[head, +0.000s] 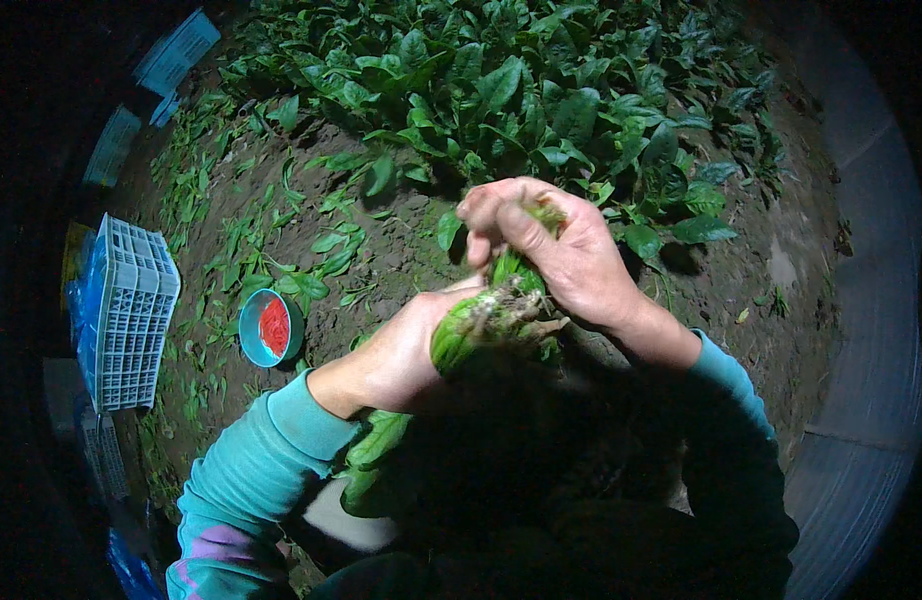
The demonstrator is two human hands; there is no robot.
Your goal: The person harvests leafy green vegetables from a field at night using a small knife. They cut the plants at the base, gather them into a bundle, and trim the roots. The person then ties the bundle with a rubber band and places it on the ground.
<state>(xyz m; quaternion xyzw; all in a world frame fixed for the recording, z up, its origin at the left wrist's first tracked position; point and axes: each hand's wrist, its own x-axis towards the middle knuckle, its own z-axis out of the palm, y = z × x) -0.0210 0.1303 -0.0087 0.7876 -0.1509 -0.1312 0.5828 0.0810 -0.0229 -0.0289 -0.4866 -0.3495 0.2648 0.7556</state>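
My left hand (405,337) grips a thick bunch of leafy greens (457,334), which look like spinach. Its pale, soil-caked root ends (513,315) point right, and its leaves (378,439) hang below my left wrist. Just above the bunch, my right hand (581,251) is curled with bent fingers around a smaller piece of greenery (547,216). Motion blur hides exactly how the fingertips hold it. More green stems (513,266) show between the two hands, and a leaf (450,229) shows left of the right fingers.
Dense leafy plants (506,97) grow ahead. Loose leaves (341,247) litter the soil at left, around a teal bowl (297,334) of red strips (274,328). A white plastic crate (135,322) stands farther left, with blue crates (177,52) beyond. Grey sheeting (866,337) borders the right.
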